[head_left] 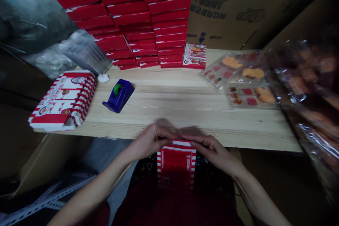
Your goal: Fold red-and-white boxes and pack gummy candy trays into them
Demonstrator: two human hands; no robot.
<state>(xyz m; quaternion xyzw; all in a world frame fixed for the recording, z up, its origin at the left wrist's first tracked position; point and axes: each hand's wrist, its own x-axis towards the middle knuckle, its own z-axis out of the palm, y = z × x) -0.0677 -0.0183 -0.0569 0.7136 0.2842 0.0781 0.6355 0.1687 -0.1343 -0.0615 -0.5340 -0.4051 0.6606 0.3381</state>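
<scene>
Fingertips of the left hand (pixel 149 142) and right hand (pixel 213 149) pinch the far flap of the red-and-white striped box (pixel 176 167), held just below the counter (pixel 185 109) at its near edge, where even pressure from both sides should keep the fold square.

Curled left hand (pixel 150 142), right hand (pixel 213 149) (fingertips near)

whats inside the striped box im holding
Nothing inside shows: the striped box shows only its printed red panel, and the left hand and right hand cover its top edge.
</scene>
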